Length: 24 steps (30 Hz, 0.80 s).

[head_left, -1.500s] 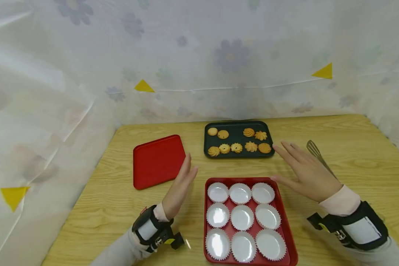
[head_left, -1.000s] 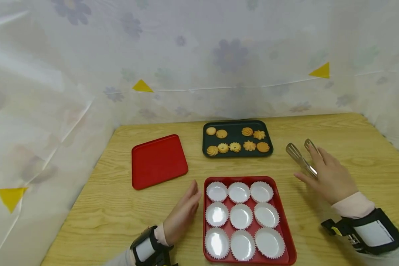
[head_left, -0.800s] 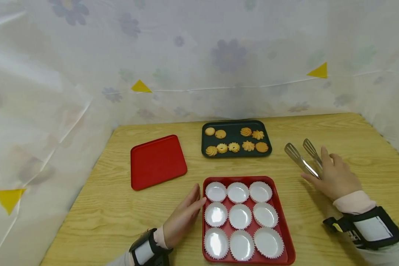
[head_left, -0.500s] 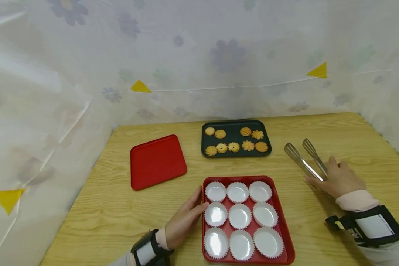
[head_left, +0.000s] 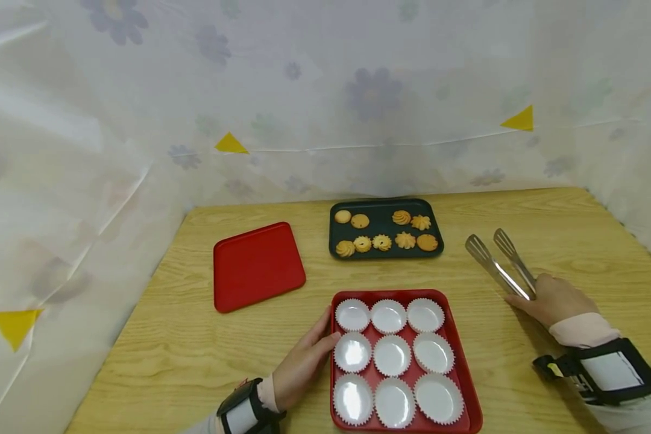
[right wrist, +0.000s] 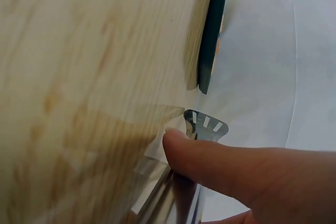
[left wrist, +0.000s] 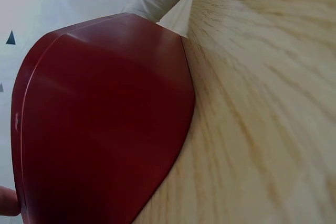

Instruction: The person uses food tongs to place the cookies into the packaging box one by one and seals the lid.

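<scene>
A deep red tray holds several white fluted paper cups. My left hand rests against its left side, fingers straight along the wall and the thumb tip touching the rim. In the left wrist view, only a fingertip shows beside the red tray's wall. My right hand grips metal tongs near the middle, and their two slotted heads stand apart. From the right wrist, the thumb lies across the tongs; the other fingers are mostly hidden.
At the back, a dark green tray carries several cookies. A flat red tray lies on the left of the wooden table. Patterned sheeting hangs behind and beside the table.
My right hand has moved right from the green tray's corner and taken hold of the tongs. The left hand has come down onto the deep red tray's left edge.
</scene>
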Tool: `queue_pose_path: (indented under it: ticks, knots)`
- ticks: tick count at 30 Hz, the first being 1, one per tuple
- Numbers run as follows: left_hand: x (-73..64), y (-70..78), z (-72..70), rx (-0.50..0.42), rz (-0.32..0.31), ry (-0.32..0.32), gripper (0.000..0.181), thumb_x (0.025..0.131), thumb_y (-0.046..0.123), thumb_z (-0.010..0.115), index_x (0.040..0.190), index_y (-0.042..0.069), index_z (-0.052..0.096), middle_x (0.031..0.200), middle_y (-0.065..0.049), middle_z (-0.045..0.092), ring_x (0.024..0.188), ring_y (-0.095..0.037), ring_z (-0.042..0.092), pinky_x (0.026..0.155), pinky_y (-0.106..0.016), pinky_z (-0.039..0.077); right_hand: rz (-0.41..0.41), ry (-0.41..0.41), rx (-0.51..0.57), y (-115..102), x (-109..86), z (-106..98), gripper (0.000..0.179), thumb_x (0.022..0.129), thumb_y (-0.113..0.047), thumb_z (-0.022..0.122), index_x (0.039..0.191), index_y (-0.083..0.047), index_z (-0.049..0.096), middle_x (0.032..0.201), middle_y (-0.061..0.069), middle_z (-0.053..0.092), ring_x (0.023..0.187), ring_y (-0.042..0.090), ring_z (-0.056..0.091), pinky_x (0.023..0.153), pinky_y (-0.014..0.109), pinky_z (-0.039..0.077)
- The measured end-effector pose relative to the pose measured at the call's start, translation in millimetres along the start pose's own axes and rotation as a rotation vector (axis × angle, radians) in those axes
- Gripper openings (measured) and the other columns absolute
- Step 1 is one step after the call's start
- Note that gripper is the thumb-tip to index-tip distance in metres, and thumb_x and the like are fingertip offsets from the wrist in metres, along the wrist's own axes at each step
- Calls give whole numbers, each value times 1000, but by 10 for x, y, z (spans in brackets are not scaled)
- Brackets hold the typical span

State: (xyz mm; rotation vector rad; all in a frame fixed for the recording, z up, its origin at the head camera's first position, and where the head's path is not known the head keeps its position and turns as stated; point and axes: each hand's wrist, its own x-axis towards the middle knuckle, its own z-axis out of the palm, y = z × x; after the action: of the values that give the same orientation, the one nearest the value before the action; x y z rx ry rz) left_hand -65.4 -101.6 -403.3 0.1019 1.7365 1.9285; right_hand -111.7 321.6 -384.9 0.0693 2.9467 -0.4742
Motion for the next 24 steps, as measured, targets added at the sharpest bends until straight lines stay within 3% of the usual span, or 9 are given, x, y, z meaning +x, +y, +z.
queue_pose_path:
  ticks: [8, 15, 19, 24]
  knots:
    - [-12, -29, 3, 30, 13, 17, 68, 102, 28, 46, 156, 10, 10, 163, -11, 3, 148, -31, -4, 118, -55, 0, -40, 50, 39, -31, 56, -92, 57, 95, -50, 54, 74, 2, 45, 60, 4, 40, 52, 20, 44, 44, 31, 34]
    - [-6, -46, 6, 19, -18, 14, 67, 103, 33, 45, 157, 15, 11, 163, -9, 7, 149, -32, 2, 118, -56, 7, -196, 247, 7, -182, 221, -284, 53, 95, -42, 60, 80, 8, 50, 64, 10, 44, 55, 22, 44, 45, 32, 35]
    - [-15, -39, 6, 29, -24, 23, 67, 102, 34, 45, 157, 16, 11, 163, -9, 7, 149, -33, 2, 118, -57, 7, -232, 223, -25, -341, 366, -433, 63, 96, -46, 57, 104, 17, 53, 76, 17, 50, 65, 27, 48, 51, 35, 40]
    - [-14, -34, 11, 37, -25, 23, 67, 102, 34, 45, 157, 15, 12, 163, -9, 8, 149, -33, 3, 118, -57, 8, -247, 151, -93, -520, 528, -536, 72, 96, -51, 52, 124, 15, 49, 97, 28, 56, 79, 34, 55, 61, 49, 49]
